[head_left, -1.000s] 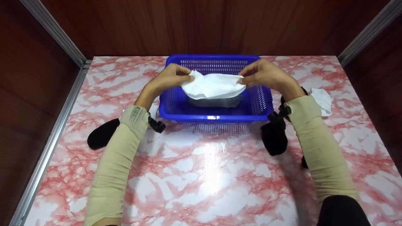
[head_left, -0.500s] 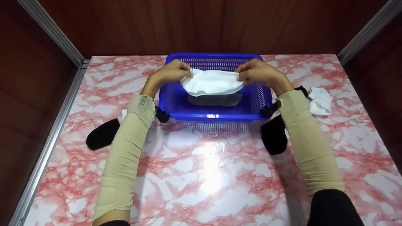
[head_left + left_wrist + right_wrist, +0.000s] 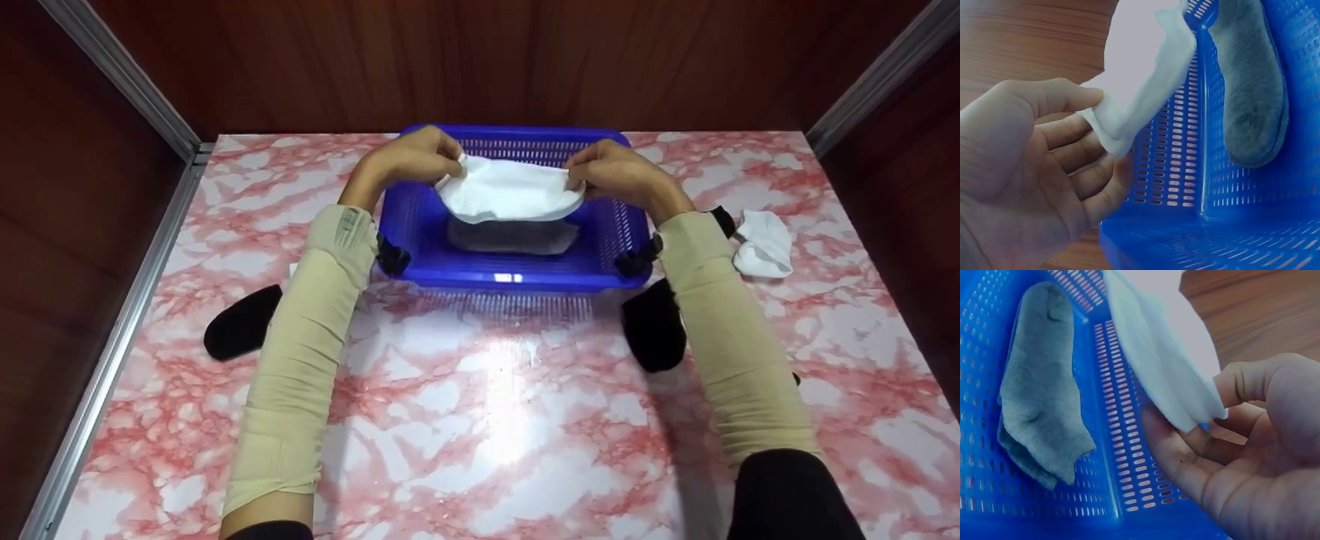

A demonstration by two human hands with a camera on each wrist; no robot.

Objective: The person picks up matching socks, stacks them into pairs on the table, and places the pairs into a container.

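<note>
A white sock (image 3: 511, 192) is stretched level between both hands, above the blue basket (image 3: 465, 279). My left hand (image 3: 411, 160) pinches its left end between thumb and fingers. At the other end, my right hand (image 3: 621, 174) pinches the sock the same way. Below it, a pair of grey socks (image 3: 510, 237) lies flat on the basket floor. The left wrist view shows the rounded end of the grey pair (image 3: 1255, 95) beside the hanging white fabric. In the right wrist view the grey socks (image 3: 1044, 382) lie one on top of the other.
Black socks (image 3: 244, 322) lie left of the basket, and another black sock (image 3: 654, 330) rests at its front right corner. A white sock (image 3: 765, 244) sits on the marbled table (image 3: 480, 420) further right. Dark wood panels (image 3: 517, 64) stand behind and at both sides.
Both hands have lifted the white sock slightly up and away, still holding its two ends. More of the grey pair shows beneath it. The basket has stayed about where it was.
</note>
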